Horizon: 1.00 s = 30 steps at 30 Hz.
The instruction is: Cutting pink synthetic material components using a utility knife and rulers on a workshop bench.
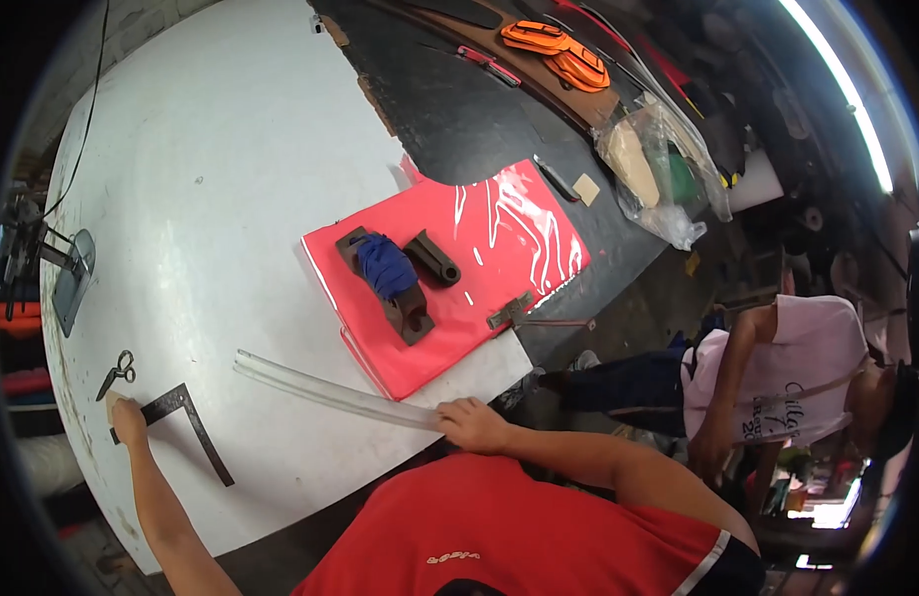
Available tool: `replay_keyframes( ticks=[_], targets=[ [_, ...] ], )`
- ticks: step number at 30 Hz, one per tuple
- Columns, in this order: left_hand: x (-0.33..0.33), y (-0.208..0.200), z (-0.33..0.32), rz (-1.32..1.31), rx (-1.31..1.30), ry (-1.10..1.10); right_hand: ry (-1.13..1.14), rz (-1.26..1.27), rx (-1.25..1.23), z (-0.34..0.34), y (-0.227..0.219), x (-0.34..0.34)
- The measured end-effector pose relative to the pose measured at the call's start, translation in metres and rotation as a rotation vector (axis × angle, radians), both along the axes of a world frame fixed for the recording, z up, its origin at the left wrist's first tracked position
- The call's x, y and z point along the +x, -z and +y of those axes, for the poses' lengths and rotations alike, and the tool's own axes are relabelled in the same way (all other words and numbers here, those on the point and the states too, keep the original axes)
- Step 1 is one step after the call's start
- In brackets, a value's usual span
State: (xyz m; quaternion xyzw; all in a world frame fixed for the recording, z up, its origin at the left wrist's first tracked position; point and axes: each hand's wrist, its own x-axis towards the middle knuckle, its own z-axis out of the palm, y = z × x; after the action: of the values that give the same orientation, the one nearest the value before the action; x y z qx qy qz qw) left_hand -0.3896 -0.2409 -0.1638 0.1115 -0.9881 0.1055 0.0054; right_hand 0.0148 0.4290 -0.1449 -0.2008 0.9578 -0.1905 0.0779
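Note:
At the left end of the white table, my left hand is closed, with a small flat beige piece showing at its fingertips. Beside that hand lies a dark L-shaped square, one arm of it running to the hand. Black-handled scissors rest just beyond. My right hand grips the near end of a long clear ruler, which lies across the table and looks curved here. The undersides of my fingers are hidden on both hands.
Glossy red sheeting bears a blue-wrapped dark block and a dark metal piece. Orange pouches and a clear plastic bag lie at the far right. A person in a pale shirt is at the right.

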Motion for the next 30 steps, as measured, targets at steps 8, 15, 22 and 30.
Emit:
replay_keyframes(
  ticks=[8,15,22,30],
  targets=[
    [-0.011,-0.008,-0.022,0.164,0.216,-0.469,0.3,-0.383,-0.201,0.004,-0.086,-0.041],
    [-0.039,-0.07,0.061,0.732,0.753,-0.197,0.648,-0.116,-0.457,0.057,-0.213,-0.04],
    [0.052,-0.177,0.46,0.598,1.091,0.509,1.401,0.469,-0.307,0.246,-0.183,-0.009],
    [0.127,-0.168,0.773,0.203,0.886,1.094,1.625,0.05,0.008,0.426,-0.054,0.041]
  ],
)
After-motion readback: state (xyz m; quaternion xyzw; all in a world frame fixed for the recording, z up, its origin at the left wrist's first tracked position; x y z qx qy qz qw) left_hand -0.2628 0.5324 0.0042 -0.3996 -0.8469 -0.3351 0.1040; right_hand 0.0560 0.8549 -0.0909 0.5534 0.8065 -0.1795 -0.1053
